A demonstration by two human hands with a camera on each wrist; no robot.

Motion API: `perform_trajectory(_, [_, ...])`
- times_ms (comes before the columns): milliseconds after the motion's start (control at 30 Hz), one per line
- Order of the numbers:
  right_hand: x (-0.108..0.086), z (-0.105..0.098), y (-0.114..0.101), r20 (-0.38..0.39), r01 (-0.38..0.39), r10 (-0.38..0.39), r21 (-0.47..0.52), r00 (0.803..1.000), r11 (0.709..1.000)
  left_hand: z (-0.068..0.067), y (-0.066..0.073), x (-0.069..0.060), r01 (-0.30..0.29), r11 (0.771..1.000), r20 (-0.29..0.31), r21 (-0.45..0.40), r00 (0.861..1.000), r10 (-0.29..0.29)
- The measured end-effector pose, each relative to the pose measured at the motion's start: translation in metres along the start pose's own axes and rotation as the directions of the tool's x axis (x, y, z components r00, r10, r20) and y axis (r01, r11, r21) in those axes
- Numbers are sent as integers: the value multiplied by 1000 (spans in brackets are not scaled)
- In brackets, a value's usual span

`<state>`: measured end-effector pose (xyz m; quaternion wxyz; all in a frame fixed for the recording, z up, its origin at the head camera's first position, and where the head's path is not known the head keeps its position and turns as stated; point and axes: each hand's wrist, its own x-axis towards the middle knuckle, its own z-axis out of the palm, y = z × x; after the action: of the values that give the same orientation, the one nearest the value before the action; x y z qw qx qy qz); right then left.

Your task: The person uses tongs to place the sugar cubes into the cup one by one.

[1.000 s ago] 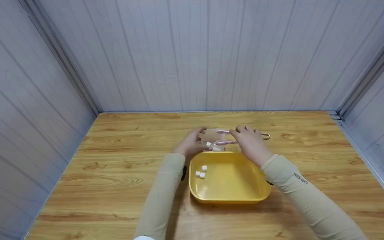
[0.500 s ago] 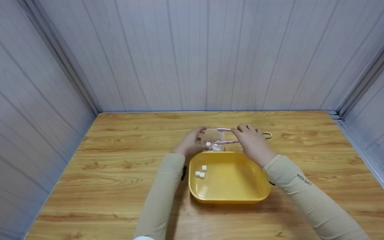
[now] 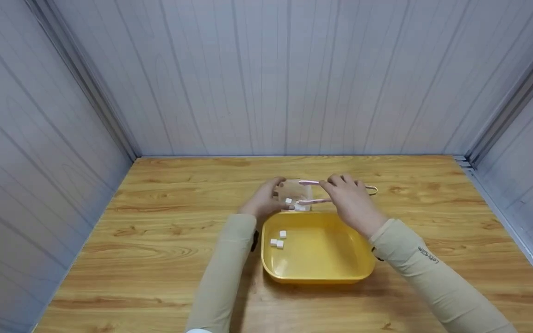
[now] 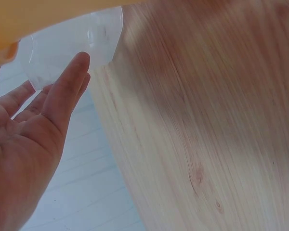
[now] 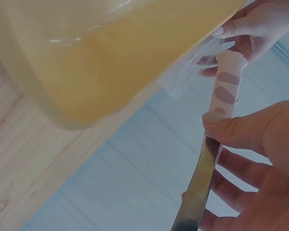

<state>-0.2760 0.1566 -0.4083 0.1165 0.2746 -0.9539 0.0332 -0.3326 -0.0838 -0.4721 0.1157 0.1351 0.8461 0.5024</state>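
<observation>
Behind the yellow tray (image 3: 317, 247) stands a small clear container (image 3: 294, 188) with several white cubes (image 3: 288, 201) in it. My left hand (image 3: 263, 199) grips its left side, thumb at the front and fingers behind; the left wrist view shows the hand (image 4: 36, 130) against the clear wall (image 4: 77, 43). Pink tongs with a metal bend (image 3: 374, 190) are held in my right hand (image 3: 350, 199), their spread tips over the container's right part. In the right wrist view, thumb and fingers of that hand (image 5: 255, 159) pinch the tongs (image 5: 202, 178). Nothing is visible between the tips.
Three white cubes (image 3: 280, 244) lie in the left part of the yellow tray, just in front of my hands. The wooden table (image 3: 164, 259) reaches back to a pale panelled wall (image 3: 266, 83), with side walls at left and right.
The right hand and tongs have shifted slightly right over the last second, and the tips have dipped a little since the middle frame. My left hand stays on the container.
</observation>
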Motion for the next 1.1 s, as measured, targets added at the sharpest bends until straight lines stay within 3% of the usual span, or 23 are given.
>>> perform_trajectory(200, [-4,-2,-11,-20,59,-59,-18,998,998,2,0,0,2,999,-11,-36,1000,-2])
perform_trajectory(667, [-8,-8,-34,0,145,-145,-10,989,989,7,-1,1,64,990,-31,-123,997,-69])
perform_trajectory(867, [-10,-4,-39,-4,172,-172,16,985,985,5,0,0,66,997,-28,-28,997,-67])
perform_trajectory(1100, [-10,0,-45,12,193,-194,12,981,981,2,1,-1,9,998,-27,67,1000,-7])
